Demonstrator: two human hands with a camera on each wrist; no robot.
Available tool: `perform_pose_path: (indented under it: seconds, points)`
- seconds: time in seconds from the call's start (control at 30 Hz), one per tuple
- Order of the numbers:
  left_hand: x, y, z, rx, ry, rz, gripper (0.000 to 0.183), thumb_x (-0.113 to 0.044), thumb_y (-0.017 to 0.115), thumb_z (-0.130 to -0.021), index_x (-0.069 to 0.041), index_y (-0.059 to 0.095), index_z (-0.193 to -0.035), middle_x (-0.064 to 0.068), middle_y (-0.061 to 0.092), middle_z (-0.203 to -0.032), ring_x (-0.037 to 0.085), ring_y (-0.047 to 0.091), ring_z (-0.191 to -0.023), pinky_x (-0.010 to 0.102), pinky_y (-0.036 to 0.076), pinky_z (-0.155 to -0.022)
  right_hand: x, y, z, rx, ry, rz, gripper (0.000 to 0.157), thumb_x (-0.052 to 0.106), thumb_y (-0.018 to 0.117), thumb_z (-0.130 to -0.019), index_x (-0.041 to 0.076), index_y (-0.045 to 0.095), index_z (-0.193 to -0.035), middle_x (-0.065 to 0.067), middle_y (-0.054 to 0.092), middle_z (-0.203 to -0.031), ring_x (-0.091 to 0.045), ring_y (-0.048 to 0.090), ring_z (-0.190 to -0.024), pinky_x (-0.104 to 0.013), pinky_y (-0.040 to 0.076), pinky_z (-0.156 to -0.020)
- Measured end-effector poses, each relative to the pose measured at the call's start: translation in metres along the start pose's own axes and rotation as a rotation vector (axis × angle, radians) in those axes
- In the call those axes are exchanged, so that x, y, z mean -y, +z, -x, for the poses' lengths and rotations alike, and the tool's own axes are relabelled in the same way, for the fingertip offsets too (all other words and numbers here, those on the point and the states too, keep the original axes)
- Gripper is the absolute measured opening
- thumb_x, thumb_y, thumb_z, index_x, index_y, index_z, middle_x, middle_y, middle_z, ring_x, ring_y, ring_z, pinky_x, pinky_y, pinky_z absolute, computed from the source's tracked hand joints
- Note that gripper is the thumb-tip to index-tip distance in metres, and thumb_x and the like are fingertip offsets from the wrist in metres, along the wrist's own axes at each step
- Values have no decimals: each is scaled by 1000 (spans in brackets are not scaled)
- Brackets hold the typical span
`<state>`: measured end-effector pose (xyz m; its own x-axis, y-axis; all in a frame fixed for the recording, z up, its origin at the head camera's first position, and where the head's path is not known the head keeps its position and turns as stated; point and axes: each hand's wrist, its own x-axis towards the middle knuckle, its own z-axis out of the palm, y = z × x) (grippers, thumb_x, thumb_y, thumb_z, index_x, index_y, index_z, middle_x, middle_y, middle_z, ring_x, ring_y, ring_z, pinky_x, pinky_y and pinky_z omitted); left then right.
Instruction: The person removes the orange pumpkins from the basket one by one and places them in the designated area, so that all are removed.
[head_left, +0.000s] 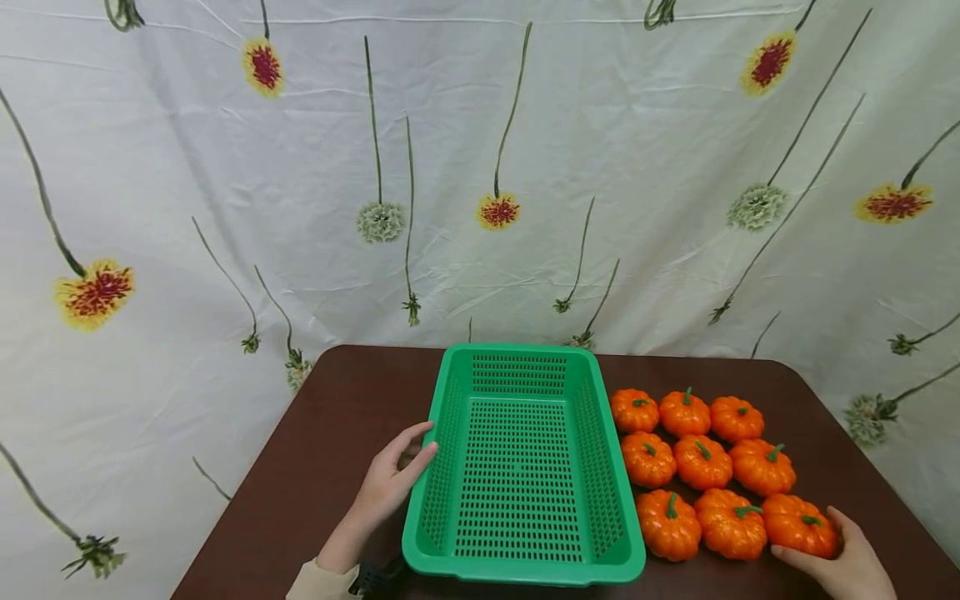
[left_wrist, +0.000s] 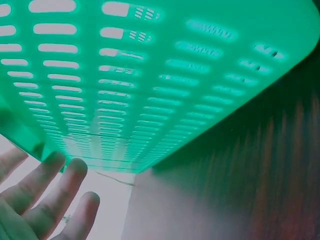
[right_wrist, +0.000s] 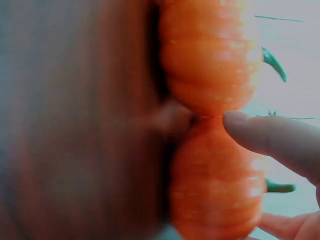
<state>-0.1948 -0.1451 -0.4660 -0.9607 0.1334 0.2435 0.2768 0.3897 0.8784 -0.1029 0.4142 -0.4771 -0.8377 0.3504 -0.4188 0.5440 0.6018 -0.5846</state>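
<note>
At the front right corner of a group of small orange pumpkins, my right hand [head_left: 847,558] holds the corner pumpkin [head_left: 799,525], thumb on its near left side and fingers round its right. In the right wrist view the thumb [right_wrist: 270,137] lies across the spot where this pumpkin [right_wrist: 217,185] meets its neighbour [right_wrist: 210,55]. A green slotted plastic basket [head_left: 525,570] stands left of the pumpkins. My left hand [head_left: 390,475] rests at its left rim with loosely extended fingers. From the left wrist, those fingers [left_wrist: 55,195] show beside the basket's slotted wall [left_wrist: 165,100].
Several more pumpkins [head_left: 702,462] with green stems sit in rows close to the basket's right wall. Everything stands on a dark brown table [head_left: 360,392]. Behind it hangs a white cloth [head_left: 465,108] printed with flowers.
</note>
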Motion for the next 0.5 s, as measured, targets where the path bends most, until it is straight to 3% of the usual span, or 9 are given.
perform_pose_path:
  seconds: [0.17, 0.33, 0.5]
  points:
    - [1, -4, -3, 51, 11, -28, 42, -34, 59, -93, -21, 54, -132, -4, 60, -106, 11, 59, -87, 31, 49, -75, 20, -7, 5, -58, -42, 95, 126, 55, 73, -73, -21, -4, -137, -47, 9, -134, -61, 17, -118, -66, 26, -95]
    - [-6, -10, -5, 90, 16, -119, 45, -40, 58, -92, -20, 54, -133, -7, 58, -108, 8, 58, -87, 30, 49, -76, 40, -13, 9, -65, -164, 176, 122, 58, 71, -74, -21, 5, -139, -47, 12, -133, -62, 18, -117, -68, 28, -90]
    - [-11, -14, -7, 101, 53, -273, 47, -48, 55, -92, -22, 56, -131, -8, 57, -118, 8, 56, -93, 35, 48, -79, 61, -13, 14, -99, -317, 241, 107, 58, 63, -81, -20, 17, -138, -45, 19, -133, -61, 24, -115, -67, 32, -85]
